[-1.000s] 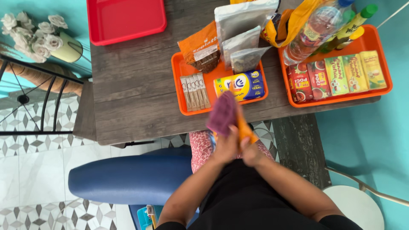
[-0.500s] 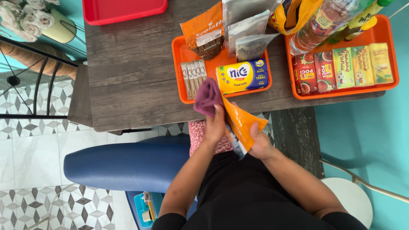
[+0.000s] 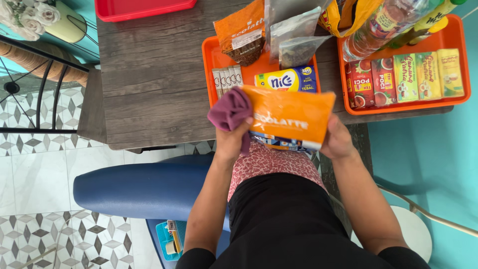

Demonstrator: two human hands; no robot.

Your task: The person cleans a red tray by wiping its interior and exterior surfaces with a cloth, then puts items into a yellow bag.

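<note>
An orange foil pouch (image 3: pixel 291 119) is held flat and level in front of me, over the table's near edge. My right hand (image 3: pixel 337 140) grips its right end. My left hand (image 3: pixel 233 139) holds its left end together with a bunched purple cloth (image 3: pixel 229 110), which rests against the pouch's left corner. Just behind the pouch lies an orange tray (image 3: pixel 209 65) with a blue and yellow tissue pack (image 3: pixel 284 79), several sachet sticks (image 3: pixel 226 77), another orange pouch (image 3: pixel 241 34) and clear bags.
A second orange tray (image 3: pixel 455 35) at the right holds small drink cartons, bottles and a yellow bag. A red tray (image 3: pixel 142 9) sits at the far left of the dark wooden table (image 3: pixel 154 79). A blue stool (image 3: pixel 144 192) is below left; a flower vase (image 3: pixel 59 22) stands top left.
The pouch has turned from edge-on and folded to flat with its printed face up. My right hand moved right to its end; my left hand with the cloth shifted to its left corner.
</note>
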